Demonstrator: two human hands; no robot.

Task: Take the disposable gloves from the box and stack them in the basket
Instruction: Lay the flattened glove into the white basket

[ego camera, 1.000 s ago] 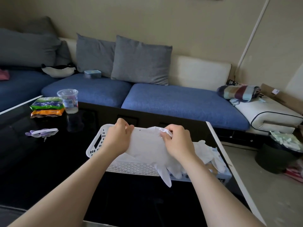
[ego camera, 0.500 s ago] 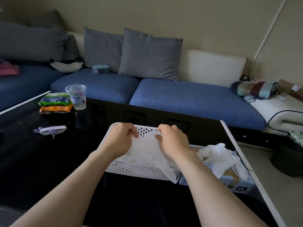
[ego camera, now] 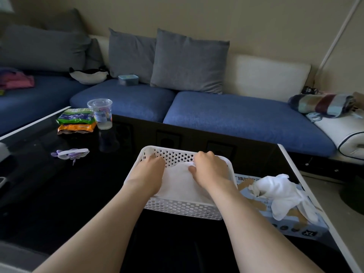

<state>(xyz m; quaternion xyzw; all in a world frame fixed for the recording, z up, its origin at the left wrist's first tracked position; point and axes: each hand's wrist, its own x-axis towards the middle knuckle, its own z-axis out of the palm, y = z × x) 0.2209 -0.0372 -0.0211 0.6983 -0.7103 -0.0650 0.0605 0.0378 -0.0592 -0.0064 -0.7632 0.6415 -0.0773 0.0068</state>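
Resting on the glossy black table (ego camera: 59,194), the white perforated plastic basket (ego camera: 183,208) held a thin, limp glove (ego camera: 181,184) laid flat, the pale cardboard box (ego camera: 295,227) just beside it spilling crumpled gloves (ego camera: 275,194). The left hand (ego camera: 149,170) and right hand (ego camera: 210,168) pinched the glove's far edge with curled fingers (ego camera: 204,155); the next move would seemingly call for release, then another pull from the box.

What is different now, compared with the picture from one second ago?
The left hand and right hand lowered the glove into the basket; its fingers no longer hang over the near rim. Both still grip its far edge. The box, cup and snack packs stayed put.
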